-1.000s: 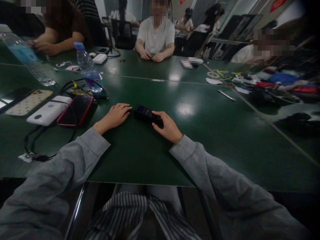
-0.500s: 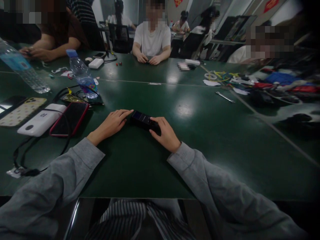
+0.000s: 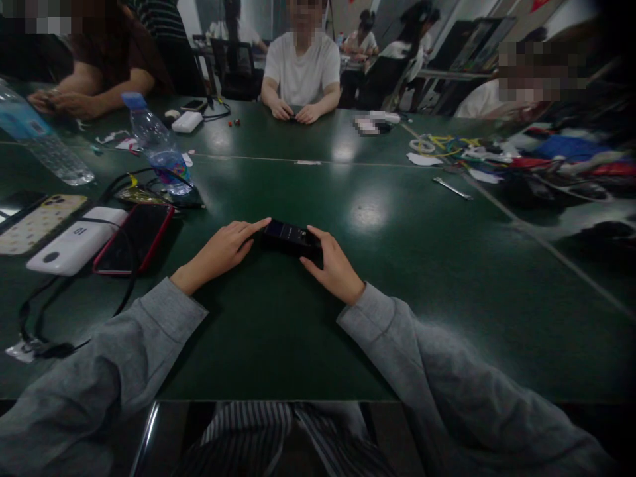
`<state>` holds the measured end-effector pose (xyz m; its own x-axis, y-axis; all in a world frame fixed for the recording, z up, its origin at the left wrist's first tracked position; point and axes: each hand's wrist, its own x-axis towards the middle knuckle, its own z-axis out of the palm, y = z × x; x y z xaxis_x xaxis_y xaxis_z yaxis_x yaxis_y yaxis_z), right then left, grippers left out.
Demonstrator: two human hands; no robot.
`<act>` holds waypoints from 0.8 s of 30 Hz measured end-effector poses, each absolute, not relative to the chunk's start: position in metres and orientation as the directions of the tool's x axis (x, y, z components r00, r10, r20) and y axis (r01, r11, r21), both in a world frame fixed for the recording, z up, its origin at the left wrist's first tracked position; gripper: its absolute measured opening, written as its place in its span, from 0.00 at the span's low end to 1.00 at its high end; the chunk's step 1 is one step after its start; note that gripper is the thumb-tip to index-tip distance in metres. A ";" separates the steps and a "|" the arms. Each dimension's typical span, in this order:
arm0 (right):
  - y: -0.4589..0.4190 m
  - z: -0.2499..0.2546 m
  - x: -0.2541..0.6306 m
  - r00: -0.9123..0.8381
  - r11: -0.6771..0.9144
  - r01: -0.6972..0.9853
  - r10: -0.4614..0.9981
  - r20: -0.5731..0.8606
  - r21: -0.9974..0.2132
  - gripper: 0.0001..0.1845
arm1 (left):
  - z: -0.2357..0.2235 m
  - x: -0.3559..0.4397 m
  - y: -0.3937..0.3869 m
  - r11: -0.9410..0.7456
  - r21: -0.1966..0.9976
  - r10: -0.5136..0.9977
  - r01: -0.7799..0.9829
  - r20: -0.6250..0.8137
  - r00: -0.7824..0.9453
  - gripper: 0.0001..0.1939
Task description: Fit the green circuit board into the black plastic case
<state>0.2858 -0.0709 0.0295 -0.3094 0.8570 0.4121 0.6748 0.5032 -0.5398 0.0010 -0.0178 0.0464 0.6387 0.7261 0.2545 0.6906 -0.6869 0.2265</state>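
Black handheld device (image 3: pixel 287 240) on table (image 3: pixel 278 338), right between hands on my feed, long axis running from left fingertip across into right hand's curl
Right hand (image 3: pixel 336 266) nearer, device to its left, thumb on near side, fingers round far side, grasping right end, loosely as I judge it
Left hand (image 3: pixel 218 248) holding nothing, device to its right, index finger (image 3: pixel 260 227) stretched to device's left end; touching or just short, I can't tell
Red-edged phone (image 3: pixel 134 238) left of left hand, apart
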 end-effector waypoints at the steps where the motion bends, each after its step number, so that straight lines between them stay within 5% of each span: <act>1: -0.071 0.029 0.286 -0.317 0.505 0.679 0.856 0.408 -0.533 0.38 | 0.046 0.002 -0.019 -0.684 0.234 0.729 0.691 0.252 0.636 0.32; 13: -0.073 0.028 0.285 -0.404 0.531 0.735 0.842 0.357 -0.421 0.40 | 0.023 -0.007 -0.013 -0.572 0.122 0.817 0.811 0.176 0.549 0.27; 24: -0.074 0.032 0.285 -0.361 0.523 0.712 0.845 0.395 -0.468 0.32 | 0.024 -0.006 -0.013 -0.571 0.124 0.818 0.812 0.176 0.548 0.27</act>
<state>0.2851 -0.0737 0.0317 -0.3611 0.8449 0.3946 0.7123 0.5230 -0.4680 -0.0061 -0.0127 0.0243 0.5482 0.8176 0.1758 0.8116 -0.5709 0.1242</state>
